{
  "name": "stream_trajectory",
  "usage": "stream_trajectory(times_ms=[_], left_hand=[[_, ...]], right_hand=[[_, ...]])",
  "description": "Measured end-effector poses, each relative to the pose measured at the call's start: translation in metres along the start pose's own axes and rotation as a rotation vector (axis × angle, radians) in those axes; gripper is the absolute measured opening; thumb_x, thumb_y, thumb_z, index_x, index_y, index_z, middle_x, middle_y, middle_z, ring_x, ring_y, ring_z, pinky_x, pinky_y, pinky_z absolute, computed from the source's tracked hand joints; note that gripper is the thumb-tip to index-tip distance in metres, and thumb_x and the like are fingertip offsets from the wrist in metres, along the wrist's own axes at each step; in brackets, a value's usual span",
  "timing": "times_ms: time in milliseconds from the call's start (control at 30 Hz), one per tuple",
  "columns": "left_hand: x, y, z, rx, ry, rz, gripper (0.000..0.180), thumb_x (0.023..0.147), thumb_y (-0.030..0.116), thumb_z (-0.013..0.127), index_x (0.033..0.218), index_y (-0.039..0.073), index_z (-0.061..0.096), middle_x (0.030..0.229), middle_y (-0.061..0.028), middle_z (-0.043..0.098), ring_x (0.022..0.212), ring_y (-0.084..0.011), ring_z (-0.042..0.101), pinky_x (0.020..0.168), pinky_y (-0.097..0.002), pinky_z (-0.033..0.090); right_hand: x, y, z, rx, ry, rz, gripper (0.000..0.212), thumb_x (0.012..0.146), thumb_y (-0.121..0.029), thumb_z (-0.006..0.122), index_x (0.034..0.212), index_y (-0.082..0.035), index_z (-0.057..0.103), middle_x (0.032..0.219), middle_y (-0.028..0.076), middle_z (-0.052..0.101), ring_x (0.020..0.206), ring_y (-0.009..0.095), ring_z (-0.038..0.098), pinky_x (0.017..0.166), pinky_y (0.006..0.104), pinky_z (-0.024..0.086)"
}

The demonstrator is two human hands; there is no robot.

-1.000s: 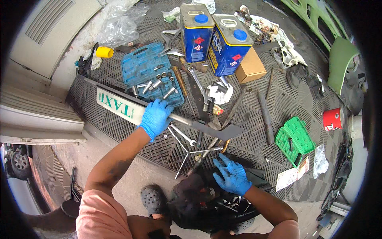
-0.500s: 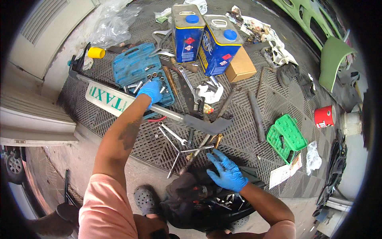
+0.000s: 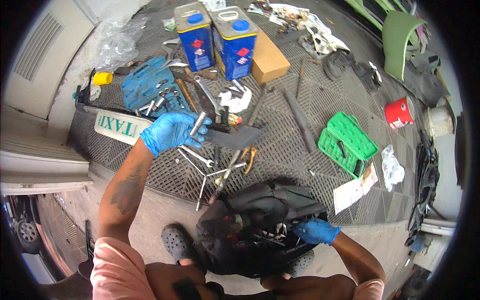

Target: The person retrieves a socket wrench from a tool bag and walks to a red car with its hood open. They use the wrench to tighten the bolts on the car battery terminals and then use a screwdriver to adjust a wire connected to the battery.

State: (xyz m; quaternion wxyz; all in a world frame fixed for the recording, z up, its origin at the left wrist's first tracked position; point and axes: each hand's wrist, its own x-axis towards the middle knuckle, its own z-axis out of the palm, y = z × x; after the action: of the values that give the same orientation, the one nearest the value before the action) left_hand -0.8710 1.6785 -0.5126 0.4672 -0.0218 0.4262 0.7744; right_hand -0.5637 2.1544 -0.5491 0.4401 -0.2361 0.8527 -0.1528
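My left hand (image 3: 171, 131), in a blue glove, holds a silver socket (image 3: 197, 123) above the black grid mat (image 3: 300, 135). It hovers just in front of the open blue socket case (image 3: 145, 90) and over several loose wrenches (image 3: 197, 160). My right hand (image 3: 316, 231), also gloved in blue, rests on the near edge of a black car part (image 3: 260, 225) that lies against my knees, fingers touching its wiring. A long dark metal piece (image 3: 232, 136) lies just right of the left hand.
Two blue metal cans (image 3: 217, 35) and a cardboard box (image 3: 267, 57) stand at the back. A white roof sign (image 3: 117, 127) lies left. A green plastic case (image 3: 347, 142), a red can (image 3: 398, 112) and paper sheets (image 3: 352, 190) sit right.
My left hand drew back from the blue socket case with a silver socket in its fingers. My right hand dropped from over the wrenches down to the black car part.
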Motion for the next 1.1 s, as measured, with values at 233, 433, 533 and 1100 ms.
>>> stream_trajectory(times_ms=[233,433,533,1100], left_hand=[[0.013,-0.023,0.051,0.035,0.048,-0.144,0.047,0.093,0.027,0.053,0.121,-0.009,0.063,0.094,-0.0114,0.067,0.078,-0.0193,0.064,0.072,-0.0331,0.054],[0.030,-0.035,0.065,-0.013,-0.068,-0.233,0.043,0.094,0.035,0.055,0.113,-0.002,0.067,0.080,-0.0048,0.062,0.068,-0.0136,0.054,0.058,-0.0278,0.043],[0.021,-0.051,0.082,0.255,0.060,-0.187,0.047,0.103,0.049,0.046,0.078,0.011,0.059,0.061,0.0008,0.047,0.052,-0.0130,0.044,0.048,-0.0284,0.036],[0.037,-0.090,0.127,0.729,0.107,-0.254,0.035,0.102,0.028,0.052,0.079,0.004,0.063,0.058,-0.0012,0.049,0.046,-0.0101,0.044,0.044,-0.0256,0.036]], right_hand=[[-0.002,0.023,0.034,0.714,0.434,0.166,0.028,0.097,-0.024,0.064,0.117,-0.006,0.069,0.110,0.015,0.073,0.098,0.029,0.071,0.088,0.0377,0.055],[-0.014,0.030,0.039,0.870,0.476,0.182,0.024,0.099,-0.018,0.060,0.112,-0.001,0.071,0.102,0.014,0.074,0.089,0.018,0.070,0.083,0.0322,0.055],[-0.006,0.009,0.026,0.920,0.624,0.246,0.023,0.097,-0.016,0.063,0.109,0.002,0.071,0.102,0.016,0.074,0.092,0.018,0.070,0.084,0.0318,0.055],[0.024,-0.023,0.070,-0.114,0.589,0.083,0.041,0.091,-0.026,0.063,0.125,-0.004,0.060,0.092,0.016,0.068,0.080,0.036,0.069,0.068,0.0481,0.056]])
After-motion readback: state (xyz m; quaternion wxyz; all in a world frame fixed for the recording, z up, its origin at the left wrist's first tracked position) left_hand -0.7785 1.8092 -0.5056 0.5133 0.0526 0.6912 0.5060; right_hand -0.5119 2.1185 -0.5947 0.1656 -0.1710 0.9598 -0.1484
